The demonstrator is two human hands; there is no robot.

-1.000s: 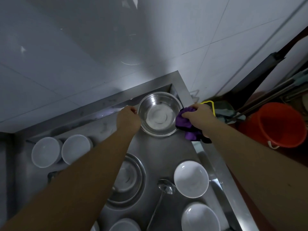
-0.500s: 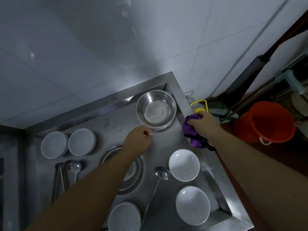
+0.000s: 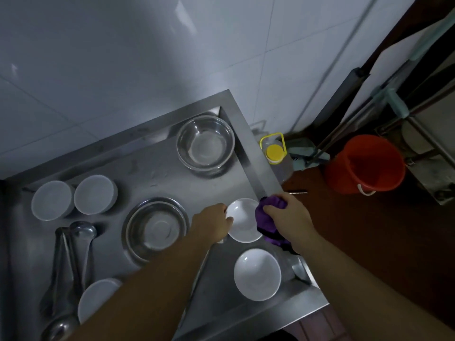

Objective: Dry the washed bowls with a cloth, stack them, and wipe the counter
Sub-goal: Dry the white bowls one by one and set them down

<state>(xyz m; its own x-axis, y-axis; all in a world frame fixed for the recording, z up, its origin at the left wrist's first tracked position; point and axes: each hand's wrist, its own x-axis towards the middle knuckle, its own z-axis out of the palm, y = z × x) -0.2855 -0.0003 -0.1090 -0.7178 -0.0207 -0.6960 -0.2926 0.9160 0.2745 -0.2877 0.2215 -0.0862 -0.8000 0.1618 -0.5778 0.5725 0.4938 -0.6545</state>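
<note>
One white bowl (image 3: 243, 220) sits near the right edge of the steel surface (image 3: 157, 168), left hand (image 3: 213, 223) gripping its rim, right hand (image 3: 290, 221) clutching a bunched purple cloth (image 3: 264, 215) against its far side. Step looks like drying this bowl; next, cloth goes inside. Another white bowl (image 3: 257, 274) waits just beside; metal bowl (image 3: 205, 143) in the far corner.

On the steel counter (image 3: 157, 173), the left hand (image 3: 214, 223) grips the nine o'clock rim of a white bowl (image 3: 242, 221); the right hand (image 3: 288, 221) holds a purple cloth (image 3: 264, 217) at its three o'clock edge. A steel bowl (image 3: 205, 142) sits toward twelve o'clock.
</note>
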